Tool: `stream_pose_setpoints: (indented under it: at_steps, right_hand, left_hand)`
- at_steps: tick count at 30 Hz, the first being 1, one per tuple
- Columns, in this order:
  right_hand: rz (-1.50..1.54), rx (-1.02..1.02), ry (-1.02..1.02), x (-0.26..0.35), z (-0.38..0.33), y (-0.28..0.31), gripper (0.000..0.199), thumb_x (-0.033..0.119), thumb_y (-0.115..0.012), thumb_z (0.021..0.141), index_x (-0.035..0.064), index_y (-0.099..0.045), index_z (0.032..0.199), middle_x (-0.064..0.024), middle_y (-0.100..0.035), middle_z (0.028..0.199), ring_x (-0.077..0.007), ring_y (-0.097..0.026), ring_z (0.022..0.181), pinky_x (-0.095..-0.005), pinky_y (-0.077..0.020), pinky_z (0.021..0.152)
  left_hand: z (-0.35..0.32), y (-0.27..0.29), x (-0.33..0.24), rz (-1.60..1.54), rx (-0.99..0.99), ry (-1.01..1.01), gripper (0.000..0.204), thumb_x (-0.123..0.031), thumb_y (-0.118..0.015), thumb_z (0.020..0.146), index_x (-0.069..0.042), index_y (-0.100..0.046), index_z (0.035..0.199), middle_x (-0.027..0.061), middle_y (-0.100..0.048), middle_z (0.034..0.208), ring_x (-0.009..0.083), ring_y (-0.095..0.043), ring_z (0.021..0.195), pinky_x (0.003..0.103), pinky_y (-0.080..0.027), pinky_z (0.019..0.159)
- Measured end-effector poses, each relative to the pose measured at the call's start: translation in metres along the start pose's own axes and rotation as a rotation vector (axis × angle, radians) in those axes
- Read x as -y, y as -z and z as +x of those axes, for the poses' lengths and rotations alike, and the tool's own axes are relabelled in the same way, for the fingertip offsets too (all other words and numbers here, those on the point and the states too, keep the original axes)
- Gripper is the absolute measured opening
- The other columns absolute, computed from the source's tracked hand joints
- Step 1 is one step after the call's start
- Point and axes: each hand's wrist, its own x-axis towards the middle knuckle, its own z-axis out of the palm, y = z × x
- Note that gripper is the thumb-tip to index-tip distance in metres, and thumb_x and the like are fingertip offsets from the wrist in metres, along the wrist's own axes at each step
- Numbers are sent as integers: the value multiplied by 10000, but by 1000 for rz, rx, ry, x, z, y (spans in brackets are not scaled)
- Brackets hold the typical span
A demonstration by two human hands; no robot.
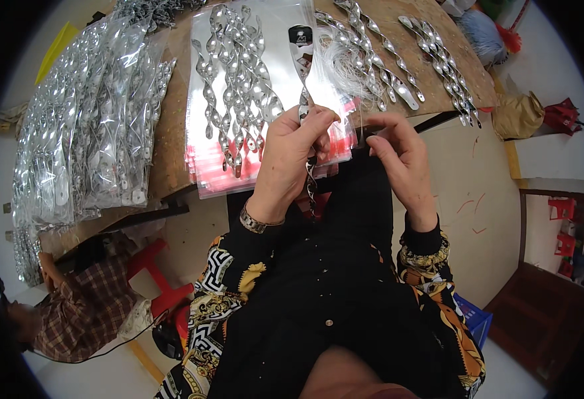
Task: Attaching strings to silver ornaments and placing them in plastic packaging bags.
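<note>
Along the left edge of the wooden table (165,143), a long heap of bagged silver spiral pieces (86,126) is lying in clear sleeves, overlapping each other. Next over, a stack of clear plastic bags (265,166) with red strips at the near end is sitting at the table edge, loose twisted metal spirals (235,80) spread on top. Left hand (291,163) is closing thumb and fingers on one twisted silver spiral (307,126), gripping it mid-length just above the table edge; the upper end is pointing up toward a dark header card (300,34), the lower end is hanging down past the wrist over the lap. A bracelet (255,223) is showing on that wrist. Right hand (402,166) is sitting just beside, fingertips pinched together on a thin white thread (360,123) running up to a bundle of white threads (352,63) on the table. Further right, more loose spirals (438,60) are lying in rows
</note>
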Motion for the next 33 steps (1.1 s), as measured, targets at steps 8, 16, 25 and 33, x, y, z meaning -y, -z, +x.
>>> stream_pose_setpoints:
  at_steps: [8,16,25,33]
  right_hand:
    - [391,31,-108,17,-2,-28,197,51,-548,903,0,-525,1092,-36,-605,943,-62,-534,770,-205,-438,655]
    - [294,43,-174,22,-3,-19,60,69,-576,890,9,-581,883,5,-571,773,-52,-508,687,-192,-401,614]
    - [356,-64,-116,20,0,9,47,66,-551,894,23,-569,885,-14,-562,820,-54,-472,681,-191,-376,631]
    - [513,-149,65,40,28,17,63,66,-534,908,12,-565,897,-148,-534,1230,-58,-454,676,-201,-388,649]
  left_hand:
    - [-10,-10,0,109,44,16,144,-143,-614,881,0,-625,878,-4,-551,633,58,-483,538,187,-362,488]
    - [-11,-5,1,92,36,45,136,-133,-606,885,2,-619,886,1,-552,639,65,-487,539,191,-367,492]
    - [-7,3,0,98,20,26,143,-158,-606,883,-16,-615,868,-8,-535,617,62,-480,538,188,-354,489]
    - [-12,-8,8,243,183,121,149,-172,-613,886,-29,-613,842,-32,-537,630,33,-482,570,176,-360,523]
